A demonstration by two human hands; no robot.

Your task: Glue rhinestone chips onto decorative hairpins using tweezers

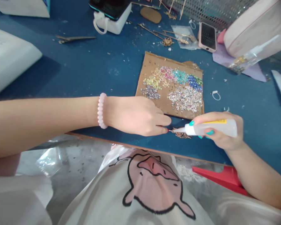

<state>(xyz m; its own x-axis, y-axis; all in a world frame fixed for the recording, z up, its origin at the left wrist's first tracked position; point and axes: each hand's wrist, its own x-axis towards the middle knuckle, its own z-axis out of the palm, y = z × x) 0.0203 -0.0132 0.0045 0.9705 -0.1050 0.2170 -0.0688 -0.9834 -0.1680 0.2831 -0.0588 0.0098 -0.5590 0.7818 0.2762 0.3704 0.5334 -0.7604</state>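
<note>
My right hand (pixel 227 132) is wrapped round a white glue bottle (pixel 215 128) with a yellow label. The bottle lies almost level, its thin nozzle pointing left over a bronze-coloured openwork hairpin (pixel 183 135). Whether the tip touches the metal I cannot tell. My left hand (pixel 140 115) is closed, thumb and finger pinching the thin end of the hairpin just left of the nozzle; most of the stem is hidden by the fingers. Right behind both hands lies a cardboard sheet (pixel 162 101) bearing small rhinestones (pixel 184 99) sorted in piles by colour.
Several metal hairpins (pixel 167 41) and a pink-edged phone (pixel 207 36) lie farther back. A metal hair clip (pixel 75 38) rests at the back left, near a white box (pixel 118 25) with a dark device on it. A red stool (pixel 222 179) stands below the table edge.
</note>
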